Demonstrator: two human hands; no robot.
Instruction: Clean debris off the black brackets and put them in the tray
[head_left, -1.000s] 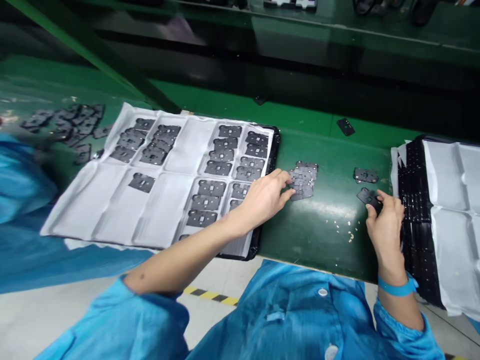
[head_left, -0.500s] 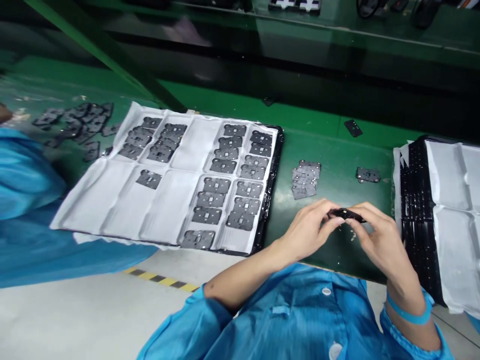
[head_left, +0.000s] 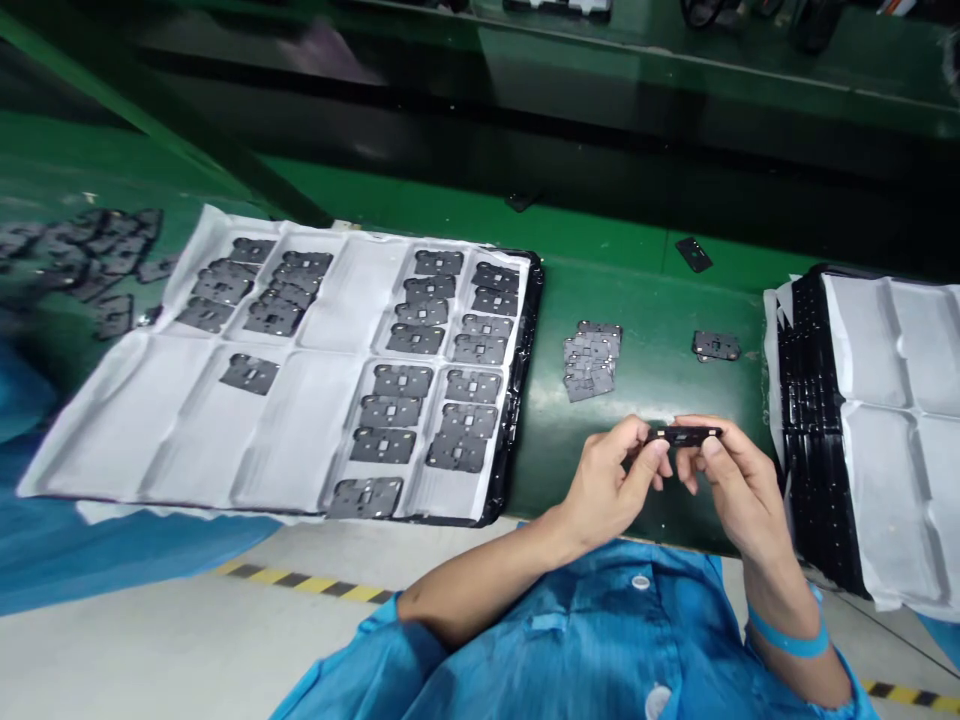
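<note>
Between my two hands is a thin black plastic plate [head_left: 684, 436], seen nearly edge-on above the green bench. My left hand [head_left: 616, 480] pinches its left end between thumb and fingers. At the right end, my right hand [head_left: 735, 480] grips it the same way. Just beyond my left hand lies an overlapping pile of similar dark plates [head_left: 591, 360]. Farther right, past my right hand, a small stack of plates [head_left: 716, 346] rests on the bench. A single black plate [head_left: 693, 254] lies near the back.
To the left, a white-lined tray [head_left: 296, 430] holds several dark plates in its compartments. Stacked black trays [head_left: 817, 430] with white liners stand at the right. A loose heap of plates [head_left: 97, 250] lies far left, near a co-worker's blue sleeve [head_left: 26, 395]. A green post [head_left: 172, 130] slants across the back left.
The held plate has been tilted so more of its long, narrow side faces me, and my fingers have shifted along it. The whole view has swung slightly to the right.
</note>
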